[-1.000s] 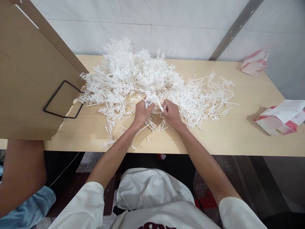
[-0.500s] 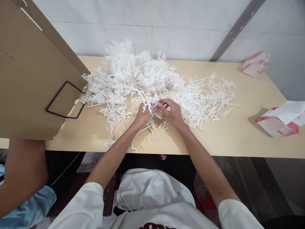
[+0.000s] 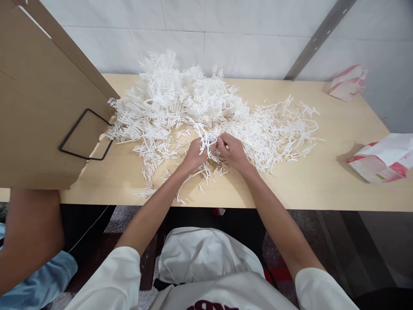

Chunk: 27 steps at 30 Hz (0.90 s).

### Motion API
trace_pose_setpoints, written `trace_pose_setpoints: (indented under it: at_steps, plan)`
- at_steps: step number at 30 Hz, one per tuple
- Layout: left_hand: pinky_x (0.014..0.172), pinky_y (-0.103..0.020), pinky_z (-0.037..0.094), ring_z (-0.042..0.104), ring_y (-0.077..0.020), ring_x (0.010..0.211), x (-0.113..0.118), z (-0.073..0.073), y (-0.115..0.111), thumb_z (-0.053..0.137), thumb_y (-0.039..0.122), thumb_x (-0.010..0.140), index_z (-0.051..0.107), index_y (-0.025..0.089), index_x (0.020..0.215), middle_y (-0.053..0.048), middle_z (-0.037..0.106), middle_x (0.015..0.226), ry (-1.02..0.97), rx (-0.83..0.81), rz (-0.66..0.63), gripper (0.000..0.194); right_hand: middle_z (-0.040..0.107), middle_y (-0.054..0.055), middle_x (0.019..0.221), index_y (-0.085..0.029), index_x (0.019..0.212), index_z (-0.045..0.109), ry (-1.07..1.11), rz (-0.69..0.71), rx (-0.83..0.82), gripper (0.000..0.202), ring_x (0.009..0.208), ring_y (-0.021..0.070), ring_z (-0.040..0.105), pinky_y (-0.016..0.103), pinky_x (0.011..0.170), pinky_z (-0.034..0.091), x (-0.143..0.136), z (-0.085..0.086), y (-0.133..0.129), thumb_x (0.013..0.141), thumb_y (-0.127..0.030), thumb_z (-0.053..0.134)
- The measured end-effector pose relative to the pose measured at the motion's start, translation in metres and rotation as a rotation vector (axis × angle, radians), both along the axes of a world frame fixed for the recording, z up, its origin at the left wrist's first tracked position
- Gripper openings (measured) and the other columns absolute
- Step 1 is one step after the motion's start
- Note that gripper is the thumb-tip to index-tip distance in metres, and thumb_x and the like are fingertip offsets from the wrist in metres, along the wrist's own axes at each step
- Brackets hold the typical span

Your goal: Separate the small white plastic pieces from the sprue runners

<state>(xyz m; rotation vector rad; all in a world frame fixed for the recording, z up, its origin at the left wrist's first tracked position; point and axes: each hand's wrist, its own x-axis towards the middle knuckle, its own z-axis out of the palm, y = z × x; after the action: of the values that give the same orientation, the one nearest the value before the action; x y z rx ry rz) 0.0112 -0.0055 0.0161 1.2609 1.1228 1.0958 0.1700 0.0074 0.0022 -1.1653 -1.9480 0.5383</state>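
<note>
Both my hands meet over the front of a big heap of white branching plastic pieces (image 3: 193,94). My left hand (image 3: 197,153) is closed around a white branched plastic strand (image 3: 200,129), whose curved stem sticks up past the thumb. Against it, my right hand (image 3: 232,150) has its fingers curled in a pinch near the left fingertips. What exactly lies between the right fingers is hidden. Thinner, looser white strands (image 3: 293,125) spread over the table to the right. A few small bits lie below my wrists.
On the left stands a large cardboard panel (image 3: 41,99) with a black wire frame (image 3: 85,135) at its lower edge. A co-worker's arm (image 3: 34,232) shows beneath it. Two red-and-white paper packets (image 3: 380,159) sit at the right of the wooden table (image 3: 309,185), against a tiled wall.
My fingers have curled in more tightly and both hands have drawn together around the strand. The heap looks the same, and the view has shifted slightly.
</note>
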Motion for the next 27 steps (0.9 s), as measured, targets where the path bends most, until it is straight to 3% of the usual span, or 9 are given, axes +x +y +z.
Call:
trace_pose_setpoints:
  at_steps: [8,13,21,24,27]
  plan:
    - [0.068,-0.024,0.04,0.053,-0.011,0.067,0.0014,-0.0036,0.0023,0.069,0.041,0.077,0.062,0.015,0.067,0.001,0.061,0.068,-0.092,0.009,-0.11,0.029,0.048,-0.002,0.062,-0.023,0.065,0.043,0.155,-0.036,-0.094,0.044,0.06,0.0135,0.043,0.029,0.062,0.033,-0.0017,0.0098,-0.0082,0.097,-0.052,0.037]
    - [0.068,-0.024,0.041,0.054,-0.0112,0.066,0.0005,-0.0029,0.0023,0.074,0.041,0.072,0.065,0.014,0.071,0.001,0.062,0.067,-0.035,0.017,0.007,0.029,0.053,-0.002,0.067,-0.023,0.077,0.051,0.151,0.049,-0.136,0.041,0.062,0.0135,0.047,0.029,0.063,0.036,-0.0007,0.0096,-0.0101,0.095,-0.057,0.04]
    - [0.067,-0.023,0.044,0.055,-0.0095,0.066,0.0043,-0.0056,0.0013,0.075,0.036,0.071,0.065,0.014,0.074,0.002,0.061,0.069,-0.306,-0.066,-0.151,0.025,0.032,-0.007,0.057,-0.023,0.068,0.043,0.54,0.117,-0.439,0.041,0.048,0.0085,0.027,0.024,0.047,0.023,-0.0038,0.006,-0.01,0.086,-0.059,0.055]
    - [0.068,-0.024,0.044,0.054,-0.0095,0.066,0.0048,-0.0045,0.0003,0.075,0.036,0.071,0.064,0.014,0.071,0.003,0.059,0.067,-0.32,-0.065,-0.153,0.024,0.028,-0.007,0.056,-0.023,0.068,0.045,0.61,0.118,-0.542,0.04,0.047,0.0077,0.025,0.022,0.044,0.019,-0.0062,0.0065,-0.0102,0.083,-0.058,0.058]
    - [0.068,-0.025,0.043,0.054,-0.0106,0.065,0.0038,-0.0038,0.0004,0.074,0.039,0.071,0.062,0.015,0.068,0.002,0.059,0.065,-0.268,-0.06,-0.124,0.028,0.032,-0.006,0.054,-0.023,0.068,0.046,0.623,0.09,-0.533,0.036,0.046,0.0081,0.028,0.022,0.043,0.023,-0.0078,0.007,-0.0103,0.084,-0.054,0.055]
